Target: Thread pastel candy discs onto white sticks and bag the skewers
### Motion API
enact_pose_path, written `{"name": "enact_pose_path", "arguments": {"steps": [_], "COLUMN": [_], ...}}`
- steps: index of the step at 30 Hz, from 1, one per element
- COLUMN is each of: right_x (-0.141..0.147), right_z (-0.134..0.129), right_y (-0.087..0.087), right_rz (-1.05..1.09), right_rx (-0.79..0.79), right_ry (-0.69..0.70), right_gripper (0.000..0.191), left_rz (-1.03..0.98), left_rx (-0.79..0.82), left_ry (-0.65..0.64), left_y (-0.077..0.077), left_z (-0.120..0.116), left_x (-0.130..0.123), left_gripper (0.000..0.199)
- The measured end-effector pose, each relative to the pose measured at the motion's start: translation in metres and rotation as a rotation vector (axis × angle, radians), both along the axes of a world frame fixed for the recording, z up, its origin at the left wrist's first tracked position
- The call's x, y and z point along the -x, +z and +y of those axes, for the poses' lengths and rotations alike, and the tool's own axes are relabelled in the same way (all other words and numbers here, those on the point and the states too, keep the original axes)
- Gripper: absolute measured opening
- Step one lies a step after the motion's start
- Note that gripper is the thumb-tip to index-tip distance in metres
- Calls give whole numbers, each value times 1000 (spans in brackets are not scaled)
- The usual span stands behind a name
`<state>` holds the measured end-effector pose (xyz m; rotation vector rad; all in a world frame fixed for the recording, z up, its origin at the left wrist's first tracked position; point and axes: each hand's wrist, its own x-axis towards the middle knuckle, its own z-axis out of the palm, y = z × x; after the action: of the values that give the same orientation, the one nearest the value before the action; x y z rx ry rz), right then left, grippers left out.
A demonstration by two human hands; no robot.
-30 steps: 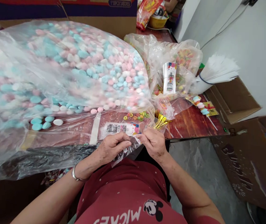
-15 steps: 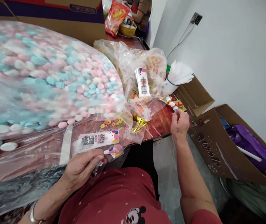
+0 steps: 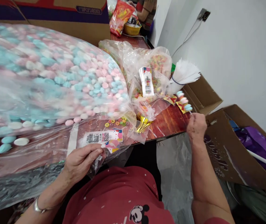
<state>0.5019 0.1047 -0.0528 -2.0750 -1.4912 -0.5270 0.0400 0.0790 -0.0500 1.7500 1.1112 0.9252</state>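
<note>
My right hand is closed around the stick of a candy skewer, threaded with pastel pink, blue and white marshmallows. The skewer points up and away over the table's right end, near a gold and red wrapper. At the table's front edge my left hand pinches a clear plastic packet with a colourful printed label. Just beyond that hand lies a stack of printed labels. Small ring candies and a bunch of gold twist ties lie close by.
A huge clear bag of marshmallows covers the left of the table. Behind are bags of ring candies, a label card and a cup of white sticks. An open carton stands at right; a person is beyond.
My right hand has moved right with the skewer, so more of its marshmallows and stick show. My left hand keeps its pinch on the packet. The view has shifted slightly.
</note>
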Motion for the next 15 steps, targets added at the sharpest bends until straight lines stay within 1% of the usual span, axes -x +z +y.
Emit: {"name": "enact_pose_path", "arguments": {"steps": [1,3,4,5,6,8,11,13,15], "right_x": [5,23,36,49,64,93,126,137,141], "right_z": [-4,-13,-17,-21,-24,-30,-32,-29,-25], "right_y": [5,18,25,32,40,52,62,63,62], "right_rz": [33,70,88,104,102,82,75,16,-61], "right_rx": [-127,-188,-220,-229,-223,-176,-89,-73,-78], "right_ry": [120,264,379,473,569,740,891,943,962], "right_gripper": [28,25,18,14,13,21,28,28,27], "left_rz": [-11,-30,-36,-40,-44,-59,-105,-126,-132], "left_rx": [17,39,45,55,64,89,130,190,247], "left_ry": [19,33,30,29,28,15,-13,-31,-50], "left_y": [1,2,2,2,2,1,1,1,1], "left_z": [1,3,5,7,8,10,9,7,6], "left_x": [0,1,1,1,1,2,2,3,5], "left_gripper": [22,24,25,26,28,31,33,35,36]}}
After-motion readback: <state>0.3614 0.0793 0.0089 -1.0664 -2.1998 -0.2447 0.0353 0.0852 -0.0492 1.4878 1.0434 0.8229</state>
